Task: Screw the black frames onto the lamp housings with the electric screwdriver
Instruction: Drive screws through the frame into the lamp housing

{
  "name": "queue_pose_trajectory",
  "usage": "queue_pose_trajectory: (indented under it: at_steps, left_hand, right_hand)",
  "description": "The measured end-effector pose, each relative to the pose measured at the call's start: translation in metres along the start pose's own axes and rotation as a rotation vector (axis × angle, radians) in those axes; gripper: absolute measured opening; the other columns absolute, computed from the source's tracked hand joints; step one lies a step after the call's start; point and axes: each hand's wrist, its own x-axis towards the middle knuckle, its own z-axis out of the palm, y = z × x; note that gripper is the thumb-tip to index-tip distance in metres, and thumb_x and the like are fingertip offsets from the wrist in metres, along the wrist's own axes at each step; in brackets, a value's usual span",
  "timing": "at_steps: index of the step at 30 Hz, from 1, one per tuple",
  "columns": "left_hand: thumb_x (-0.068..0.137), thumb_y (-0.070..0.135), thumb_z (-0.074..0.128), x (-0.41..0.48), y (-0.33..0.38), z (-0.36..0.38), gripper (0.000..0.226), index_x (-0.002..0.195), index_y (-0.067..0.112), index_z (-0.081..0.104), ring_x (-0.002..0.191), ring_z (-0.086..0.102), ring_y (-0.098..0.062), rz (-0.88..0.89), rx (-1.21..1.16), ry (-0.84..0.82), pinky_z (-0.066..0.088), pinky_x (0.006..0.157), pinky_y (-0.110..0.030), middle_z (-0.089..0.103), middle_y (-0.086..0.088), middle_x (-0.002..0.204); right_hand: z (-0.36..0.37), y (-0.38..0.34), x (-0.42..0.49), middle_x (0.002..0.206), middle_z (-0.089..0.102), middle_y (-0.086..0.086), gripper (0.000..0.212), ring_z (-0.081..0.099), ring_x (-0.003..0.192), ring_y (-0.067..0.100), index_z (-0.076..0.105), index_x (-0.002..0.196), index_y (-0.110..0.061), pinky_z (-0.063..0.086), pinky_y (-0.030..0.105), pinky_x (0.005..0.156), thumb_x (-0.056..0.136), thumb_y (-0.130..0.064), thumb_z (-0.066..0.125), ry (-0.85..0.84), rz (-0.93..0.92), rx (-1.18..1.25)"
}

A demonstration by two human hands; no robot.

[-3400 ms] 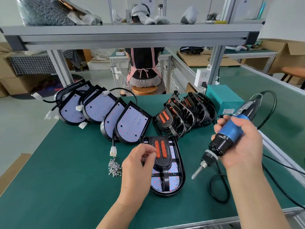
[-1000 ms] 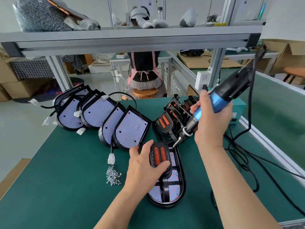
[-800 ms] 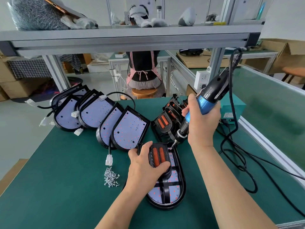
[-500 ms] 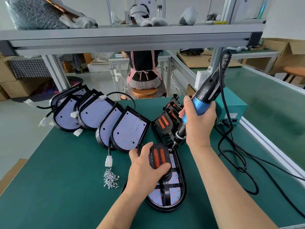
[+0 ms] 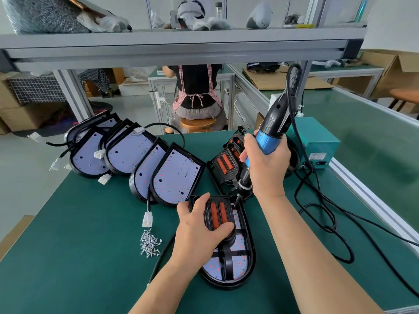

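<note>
A black lamp housing (image 5: 229,271) with a white LED board lies flat on the green mat in front of me. A black frame with two orange strips (image 5: 218,215) sits on its far half. My left hand (image 5: 199,232) presses down on that frame, thumb over its near edge. My right hand (image 5: 266,168) grips the blue and black electric screwdriver (image 5: 268,137), held steeply tilted. Its bit tip touches the frame's far right corner. A small heap of silver screws (image 5: 150,242) lies left of the housing.
A row of several bare lamp housings (image 5: 145,162) leans at the back left, with white connectors on cables. Stacked black frames (image 5: 226,164) stand behind the screwdriver. A teal power box (image 5: 316,143) sits at the right, its black cable looping over the mat. A shelf beam crosses overhead.
My right hand brought the screwdriver from the right side up and over, then lowered its bit onto the frame's far right corner. My left hand shifted from pinching the frame to pressing it flat.
</note>
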Motion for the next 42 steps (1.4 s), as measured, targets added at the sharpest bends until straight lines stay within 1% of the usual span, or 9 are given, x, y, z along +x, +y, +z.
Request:
queue_pose_trajectory:
  at_steps: [8, 12, 19, 28, 33, 35, 38, 40, 42]
  left_hand:
    - [0.075, 0.046, 0.081, 0.0, -0.001, 0.002, 0.085, 0.148, 0.039, 0.039, 0.089, 0.036, 0.036, 0.014, -0.012, -0.001, 0.03, 0.071, 0.01, 0.025, 0.008, 0.127]
    - [0.076, 0.049, 0.08, -0.001, 0.002, 0.0, 0.086, 0.15, 0.041, 0.036, 0.084, 0.047, 0.019, -0.001, 0.0, -0.008, 0.034, 0.068, 0.008, 0.025, 0.008, 0.127]
    - [0.077, 0.049, 0.079, -0.003, 0.006, -0.003, 0.088, 0.152, 0.04, 0.033, 0.087, 0.042, 0.021, -0.007, 0.027, -0.032, 0.035, 0.072, 0.004, 0.023, 0.009, 0.127]
    - [0.076, 0.053, 0.077, -0.018, 0.011, -0.008, 0.087, 0.151, 0.045, 0.033, 0.082, 0.044, 0.026, -0.035, 0.028, -0.058, 0.034, 0.069, 0.005, 0.023, 0.01, 0.128]
    - [0.081, 0.068, 0.063, -0.024, 0.015, -0.017, 0.089, 0.154, 0.051, 0.015, 0.108, 0.052, -0.011, -0.035, 0.146, -0.116, 0.036, 0.086, -0.02, 0.028, 0.01, 0.135]
    - [0.086, 0.067, 0.055, -0.028, 0.015, -0.03, 0.077, 0.153, 0.049, 0.022, 0.109, 0.051, -0.008, -0.014, 0.13, -0.074, 0.037, 0.088, -0.023, 0.039, 0.016, 0.124]
    - [0.095, 0.036, 0.06, -0.029, 0.001, -0.06, 0.016, 0.106, 0.029, 0.068, 0.086, 0.059, -0.015, 0.014, 0.205, 0.185, 0.048, 0.081, -0.034, 0.061, 0.013, 0.091]
    - [0.093, 0.022, 0.062, -0.028, -0.012, -0.078, 0.017, 0.076, 0.021, 0.064, 0.073, 0.057, -0.023, -0.065, 0.362, 0.262, 0.049, 0.071, -0.037, 0.06, 0.006, 0.07]
    - [0.09, 0.02, 0.06, -0.03, -0.019, -0.091, 0.015, 0.076, 0.023, 0.067, 0.075, 0.059, -0.021, -0.16, 0.505, 0.206, 0.05, 0.068, -0.034, 0.063, 0.007, 0.072]
  right_hand:
    - [0.009, 0.003, -0.002, 0.059, 0.056, 0.005, 0.017, 0.054, 0.049, 0.024, 0.052, 0.086, -0.011, 0.05, 0.035, 0.05, 0.085, -0.005, 0.068, -0.07, 0.007, -0.068]
    - [0.005, 0.0, -0.003, 0.058, 0.056, 0.014, 0.013, 0.054, 0.046, 0.018, 0.055, 0.091, -0.003, 0.051, 0.026, 0.053, 0.087, 0.001, 0.067, -0.195, 0.043, -0.011]
    - [0.002, -0.009, -0.005, 0.058, 0.057, 0.01, 0.019, 0.053, 0.05, 0.021, 0.061, 0.101, 0.0, 0.053, 0.032, 0.06, 0.085, -0.004, 0.07, -0.34, 0.049, 0.081]
    - [-0.01, -0.044, 0.009, 0.062, 0.053, 0.001, 0.017, 0.05, 0.049, 0.017, 0.055, 0.09, -0.012, 0.046, 0.03, 0.056, 0.083, -0.004, 0.068, -0.105, 0.144, 0.412]
    - [-0.029, -0.038, -0.018, 0.063, 0.051, -0.002, 0.016, 0.049, 0.05, 0.017, 0.054, 0.09, -0.012, 0.044, 0.028, 0.056, 0.084, -0.002, 0.064, 0.093, 0.185, 0.429]
    - [-0.037, -0.038, -0.027, 0.067, 0.051, 0.0, 0.016, 0.048, 0.052, 0.017, 0.053, 0.092, -0.011, 0.045, 0.029, 0.057, 0.084, -0.003, 0.065, 0.146, 0.191, 0.437]
    - [-0.045, -0.04, -0.033, 0.074, 0.049, 0.003, 0.015, 0.046, 0.053, 0.017, 0.053, 0.094, -0.009, 0.046, 0.03, 0.058, 0.085, -0.003, 0.063, 0.217, 0.185, 0.425]
    - [-0.049, -0.042, -0.037, 0.074, 0.048, 0.003, 0.015, 0.046, 0.054, 0.017, 0.052, 0.096, -0.009, 0.046, 0.029, 0.059, 0.087, -0.003, 0.062, 0.241, 0.187, 0.407]
    - [-0.052, -0.045, -0.042, 0.076, 0.048, 0.002, 0.017, 0.046, 0.056, 0.017, 0.052, 0.097, -0.01, 0.046, 0.029, 0.06, 0.085, -0.004, 0.063, 0.228, 0.175, 0.404]
